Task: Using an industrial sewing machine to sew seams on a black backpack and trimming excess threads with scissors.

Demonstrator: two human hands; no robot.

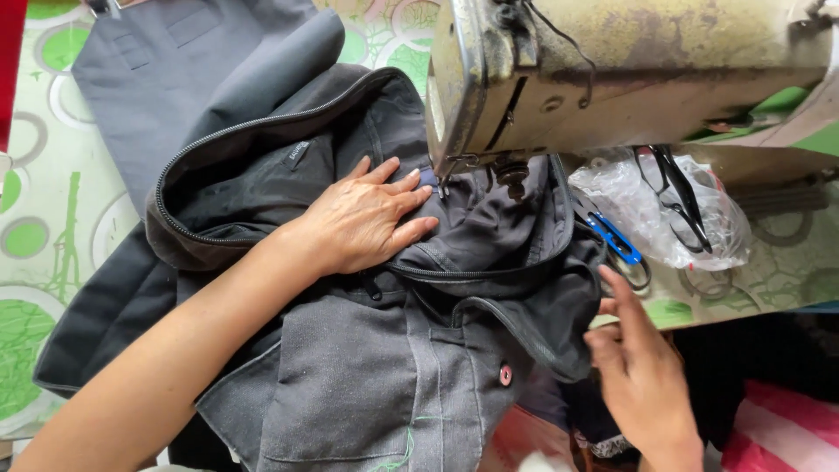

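A dark grey zippered bag (384, 350) is lying bunched under the sewing machine (612, 70). The left hand (363, 218) is pressing flat on it, fingers spread; the right hand (642, 367) is touching its edge, open, holding nothing.

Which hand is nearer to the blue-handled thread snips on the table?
Right. The right hand is just below the blue-handled snips, at the bag's edge. The left hand rests flat on the dark bag, farther left.

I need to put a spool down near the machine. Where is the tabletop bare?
Bare patterned tabletop shows along the far left, beside the dark garment. Right of the sewing machine it is crowded: plastic bag, scissors, blue-handled snips. The left hand presses the fabric; the right hand is at its edge.
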